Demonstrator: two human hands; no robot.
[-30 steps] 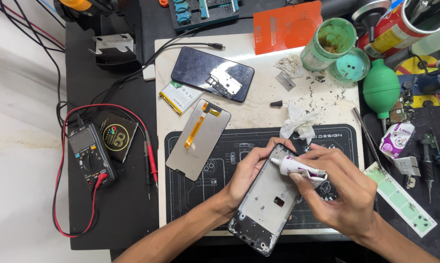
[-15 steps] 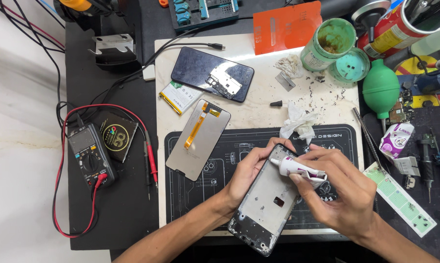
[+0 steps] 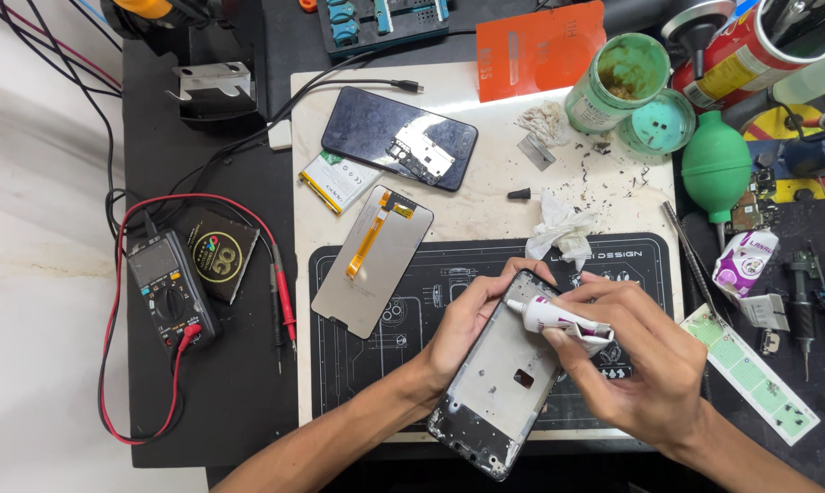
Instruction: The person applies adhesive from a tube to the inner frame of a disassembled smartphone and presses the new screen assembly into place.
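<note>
We take the dark work mat point(image 3: 412, 274) as our landmark. On its right half lies the phone frame point(image 3: 499, 374), tilted, its lower end past the mat's near edge. Our left hand point(image 3: 472, 319) cups the frame's left edge, fingers curled around its top corner. Our right hand point(image 3: 645, 361) has its fingers clamped on a small white glue tube point(image 3: 554, 318), whose nozzle touches the frame's upper edge. On the mat's left part rests a screen panel point(image 3: 373, 260) with an orange flex cable. Beyond the mat's far right corner stands an open green jar point(image 3: 618, 82) holding brownish paste, its green lid point(image 3: 654, 123) just beside it, and a crumpled tissue point(image 3: 558, 228) overlaps the mat's far edge.
</note>
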